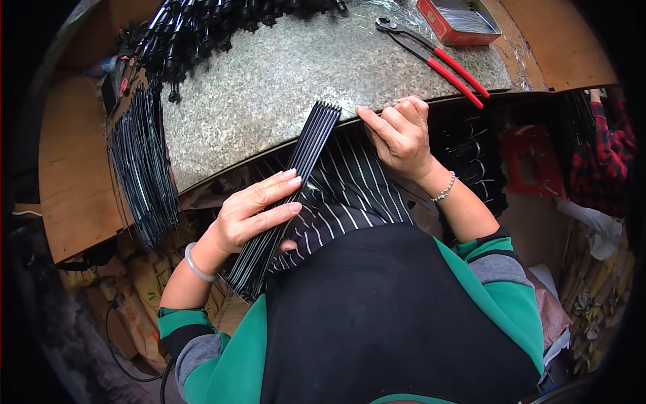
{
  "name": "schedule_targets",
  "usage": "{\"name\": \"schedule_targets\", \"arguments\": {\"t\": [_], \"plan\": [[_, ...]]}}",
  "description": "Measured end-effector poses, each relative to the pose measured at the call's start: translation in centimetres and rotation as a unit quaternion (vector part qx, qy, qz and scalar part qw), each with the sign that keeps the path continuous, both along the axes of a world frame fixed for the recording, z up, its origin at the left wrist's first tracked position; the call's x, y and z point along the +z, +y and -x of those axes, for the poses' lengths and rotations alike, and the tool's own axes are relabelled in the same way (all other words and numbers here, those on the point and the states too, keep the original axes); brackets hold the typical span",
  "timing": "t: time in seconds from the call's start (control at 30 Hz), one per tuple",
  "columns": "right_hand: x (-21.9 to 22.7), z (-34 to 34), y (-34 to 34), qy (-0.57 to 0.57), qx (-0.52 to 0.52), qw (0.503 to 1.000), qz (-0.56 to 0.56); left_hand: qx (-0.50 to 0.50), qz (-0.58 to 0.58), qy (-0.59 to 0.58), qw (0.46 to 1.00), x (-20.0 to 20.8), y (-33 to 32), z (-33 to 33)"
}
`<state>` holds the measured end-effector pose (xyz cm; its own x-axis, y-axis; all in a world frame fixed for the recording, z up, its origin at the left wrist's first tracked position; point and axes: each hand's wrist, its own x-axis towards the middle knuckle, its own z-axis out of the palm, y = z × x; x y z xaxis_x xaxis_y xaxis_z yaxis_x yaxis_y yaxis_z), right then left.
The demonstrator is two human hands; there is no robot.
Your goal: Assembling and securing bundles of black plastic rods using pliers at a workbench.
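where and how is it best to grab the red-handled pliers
Probably by the red handles of the pliers, coming from the person's side of the tabletop, a little to the right. The handles slant toward that side, and the nearer one's tip appears to poke past the edge, while the metal head points away and leftward.

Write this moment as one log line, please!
left hand: holds black rods | right hand: seems to pinch thin strand beside the rods | red-handled pliers: on table
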<state>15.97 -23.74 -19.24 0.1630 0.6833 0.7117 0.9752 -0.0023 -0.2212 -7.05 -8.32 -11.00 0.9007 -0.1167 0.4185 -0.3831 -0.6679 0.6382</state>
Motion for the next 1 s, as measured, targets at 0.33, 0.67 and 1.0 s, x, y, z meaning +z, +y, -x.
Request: {"name": "schedule_targets", "arguments": {"t": [0.33, 0.67, 1.0], "plan": [[0.4, -0.1, 0.3, 0.018, 0.012, 1.0, 0.001, -0.029, -0.042, -0.018, 0.999, -0.5, 0.3, 0.1], [0.2, 0.5, 0.5, 0.019, 0.006, 1.0, 0.006, -0.051, -0.097, -0.025, 0.994, -0.3, 0.5, 0.1], [0.2, 1.1, 0.5, 0.009, -0.002, 1.0, 0.02, -0.028, -0.078, 0.0, 0.997, -0.4, 0.5, 0.4]]}}
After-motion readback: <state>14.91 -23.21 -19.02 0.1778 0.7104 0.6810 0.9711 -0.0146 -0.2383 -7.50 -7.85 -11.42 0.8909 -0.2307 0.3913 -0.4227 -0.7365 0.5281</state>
